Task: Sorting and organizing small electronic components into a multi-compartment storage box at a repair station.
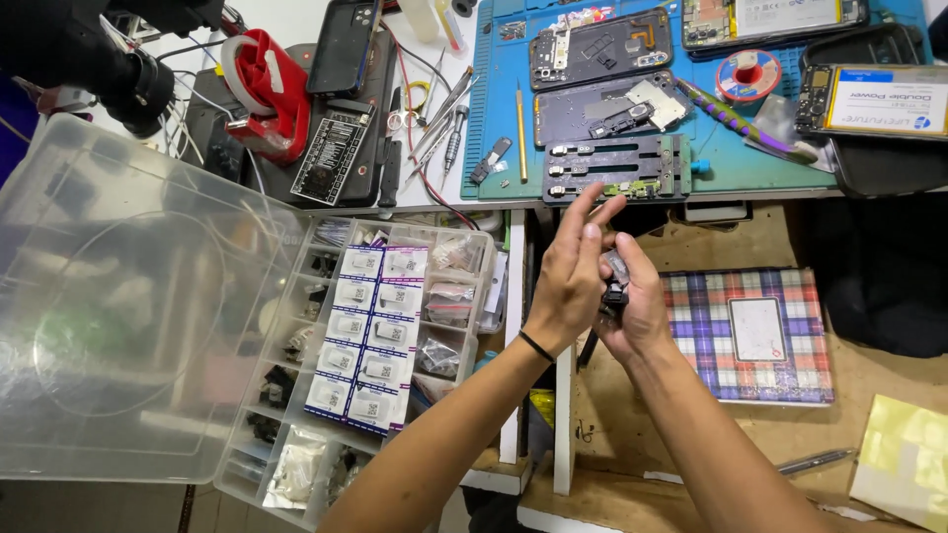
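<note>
Pinching a small black phone part (615,286) at centre frame, the right hand (637,301) has its fingers clamped on it, while the left hand (573,271) covers it from the left, fingers spread loosely and touching the part. Left of them sits a clear compartment box (385,336) of small bagged spares, lid open. Above lies a blue repair mat (499,118) carrying opened phones.

Your left hand (571,281) has a thin black band on its wrist; your right hand (637,311) is bare; both forearms are without sleeves.
</note>
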